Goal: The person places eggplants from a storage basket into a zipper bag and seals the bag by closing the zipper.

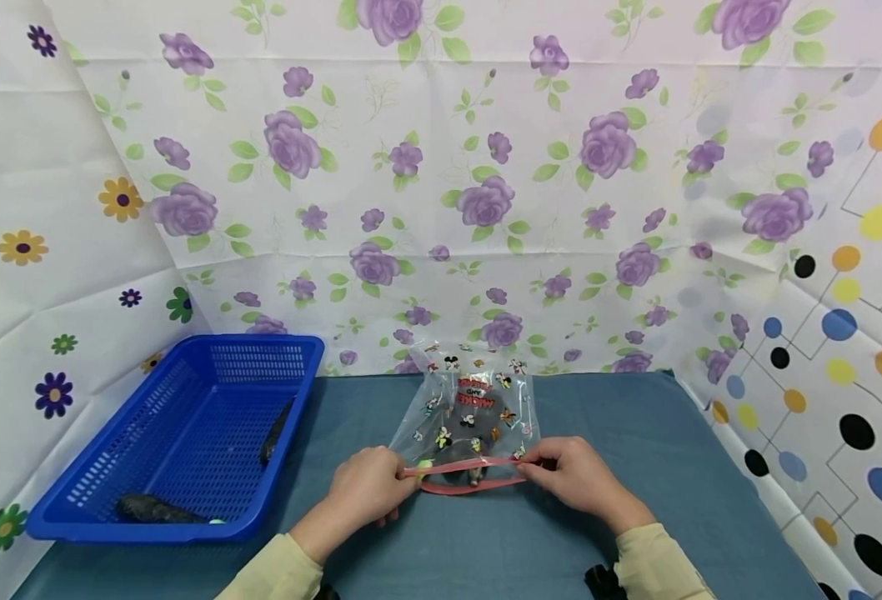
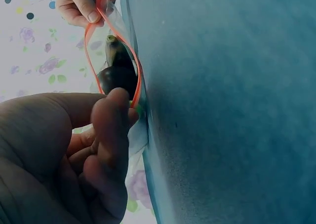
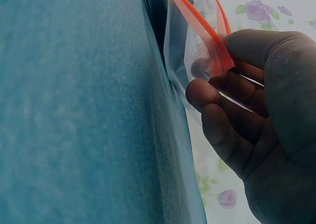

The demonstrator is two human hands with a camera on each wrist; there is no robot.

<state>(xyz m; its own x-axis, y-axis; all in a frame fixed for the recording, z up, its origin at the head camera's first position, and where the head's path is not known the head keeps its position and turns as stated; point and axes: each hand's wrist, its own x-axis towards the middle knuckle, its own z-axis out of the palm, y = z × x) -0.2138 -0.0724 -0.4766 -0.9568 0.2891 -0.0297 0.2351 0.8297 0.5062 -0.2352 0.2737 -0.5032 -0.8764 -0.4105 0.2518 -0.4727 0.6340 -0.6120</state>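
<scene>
A clear zip bag [image 1: 512,400] printed with small cartoon figures lies on the table, its mouth toward me. The red-orange zip strip [image 1: 459,490] is parted into a narrow loop. At the left end of the strip my left hand [image 1: 369,483] pinches between thumb and fingers. My right hand [image 1: 578,477] pinches the other corner, with the strip's end [image 3: 222,66] showing by the thumb in the right wrist view. Through the mouth, the left wrist view shows a dark rounded object [image 2: 117,79] inside, with a greenish-tipped dark object [image 2: 117,53] behind it.
A blue plastic basket [image 1: 141,533] stands at the left. In it lie a dark elongated object [image 1: 154,508] near the front and another [image 1: 276,433] along the right wall. The blue-grey tabletop [image 1: 636,417] reaches a flowered cloth backdrop [image 1: 486,200] at the back.
</scene>
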